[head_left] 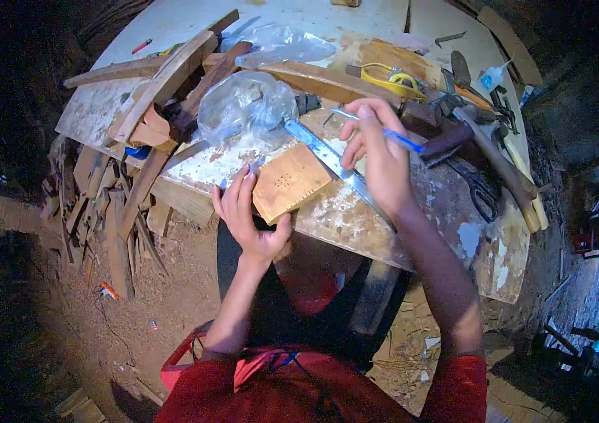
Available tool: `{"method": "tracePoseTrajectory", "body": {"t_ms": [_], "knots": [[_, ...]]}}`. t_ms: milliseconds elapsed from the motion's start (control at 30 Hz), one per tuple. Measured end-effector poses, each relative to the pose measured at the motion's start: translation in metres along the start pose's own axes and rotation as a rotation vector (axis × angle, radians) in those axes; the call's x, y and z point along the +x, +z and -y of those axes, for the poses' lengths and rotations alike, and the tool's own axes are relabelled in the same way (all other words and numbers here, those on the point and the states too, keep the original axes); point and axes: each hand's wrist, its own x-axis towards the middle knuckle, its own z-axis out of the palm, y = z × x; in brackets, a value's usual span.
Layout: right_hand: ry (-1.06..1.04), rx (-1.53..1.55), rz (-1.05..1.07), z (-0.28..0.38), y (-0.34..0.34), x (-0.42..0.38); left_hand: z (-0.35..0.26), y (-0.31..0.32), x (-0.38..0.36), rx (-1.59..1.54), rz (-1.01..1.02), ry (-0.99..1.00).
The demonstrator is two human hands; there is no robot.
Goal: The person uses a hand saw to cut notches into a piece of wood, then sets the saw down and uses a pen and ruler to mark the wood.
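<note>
A small wooden block [291, 180] with a cluster of dark dots on its face and short marks along its lower edge lies near the table's front edge. Around its left side my left hand [250, 215] holds it, thumb at the bottom corner. My right hand [378, 151], raised to the right of the block, has its fingers closed round a thin blue and silver pen-like tool [404, 139]. Between the block and that hand a metal ruler [335, 161] lies slanted on the table, partly hidden by the right hand.
Clear plastic bags [246, 106] and long wood pieces [172, 84] lie behind and left. A yellow tape-like tool [398, 81], black scissors [481, 194] and a hammer [448, 144] are on the right. Wood scraps [119, 240] are stacked below the table's left side.
</note>
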Motion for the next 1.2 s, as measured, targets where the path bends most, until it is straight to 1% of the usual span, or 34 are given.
{"method": "tracePoseTrajectory", "body": {"t_ms": [33,67,100,133,167,200,233,300,333,367,400,433,467,500,533,567,633,667,700,733,800,833,933,967,1067,1100,1167,1200], "knots": [[-0.007,-0.034,0.007,-0.001,-0.001,0.0,-0.003,-0.003,0.002,-0.011,0.02,-0.017],[-0.014,-0.065,0.016,-0.001,-0.001,0.0,-0.01,-0.007,0.005,-0.078,-0.003,-0.044],[-0.001,-0.003,0.002,-0.003,-0.002,0.001,-0.017,-0.013,0.009,-0.143,-0.028,-0.07],[-0.062,-0.072,-0.006,-0.007,-0.003,0.002,-0.027,-0.017,0.016,-0.21,-0.052,-0.094],[-0.122,-0.142,-0.017,-0.011,-0.002,0.003,-0.038,-0.02,0.026,-0.167,-0.106,-0.062],[-0.182,-0.214,-0.03,-0.012,-0.002,0.003,-0.044,-0.022,0.032,-0.174,-0.056,-0.01],[-0.191,-0.194,-0.066,-0.012,0.001,0.001,-0.049,-0.024,0.037,-0.178,-0.007,0.042],[-0.223,-0.312,-0.058,-0.007,0.0,-0.003,-0.065,-0.027,0.053,-0.191,0.069,0.114],[-0.241,-0.37,-0.052,-0.005,0.0,-0.004,-0.076,-0.029,0.062,-0.234,0.162,0.107],[-0.212,-0.345,-0.034,-0.007,-0.001,-0.003,-0.085,-0.031,0.069,-0.269,0.247,0.066],[-0.263,-0.401,-0.035,-0.01,-0.002,-0.003,-0.093,-0.031,0.074,-0.305,0.333,0.024],[-0.312,-0.458,-0.038,-0.012,-0.004,-0.002,-0.101,-0.029,0.081,-0.317,0.308,0.037],[-0.361,-0.516,-0.043,-0.012,-0.004,-0.002,-0.101,-0.025,0.082,-0.313,0.29,0.002],[-0.3,-0.461,-0.046,-0.011,-0.003,-0.004,-0.097,-0.019,0.08,-0.31,0.274,-0.032],[-0.316,-0.47,-0.043,-0.008,-0.003,-0.006,-0.096,-0.015,0.081,-0.309,0.26,-0.067],[-0.328,-0.479,-0.04,-0.004,-0.004,-0.007,-0.1,-0.017,0.087,-0.315,0.237,-0.06],[-0.38,-0.47,-0.035,-0.007,-0.005,-0.005,-0.098,-0.02,0.097,-0.277,0.276,0.043],[-0.376,-0.527,-0.038,-0.007,-0.006,-0.006,-0.096,-0.022,0.101,-0.257,0.296,0.092],[-0.374,-0.585,-0.041,-0.007,-0.007,-0.005,-0.093,-0.023,0.103,-0.235,0.299,0.054],[-0.372,-0.645,-0.044,-0.006,-0.007,-0.005,-0.088,-0.021,0.108,-0.246,0.231,0.08],[-0.424,-0.534,-0.085,0.003,-0.004,-0.004,-0.067,-0.022,0.114,-0.217,0.236,0.02],[-0.45,-0.476,-0.105,0.007,-0.001,-0.004,-0.059,-0.021,0.118,-0.237,0.216,-0.047],[-0.311,-0.378,-0.126,0.01,-0.003,-0.005,-0.024,-0.013,0.122,-0.268,0.254,-0.242],[-0.31,-0.418,-0.143,0.015,-0.003,-0.005,-0.014,-0.016,0.123,-0.218,0.33,-0.23],[-0.343,-0.46,-0.168,0.015,-0.006,-0.002,0.003,-0.023,0.109,-0.043,0.276,-0.161],[-0.343,-0.448,-0.167,0.016,-0.007,-0.002,0.0,-0.033,0.107,-0.007,0.294,-0.137],[-0.341,-0.422,-0.162,0.023,-0.006,-0.002,-0.017,-0.049,0.098,-0.039,0.277,-0.146],[-0.384,-0.466,-0.156,0.025,-0.008,-0.001,-0.024,-0.056,0.09,-0.053,0.268,-0.153]]}}
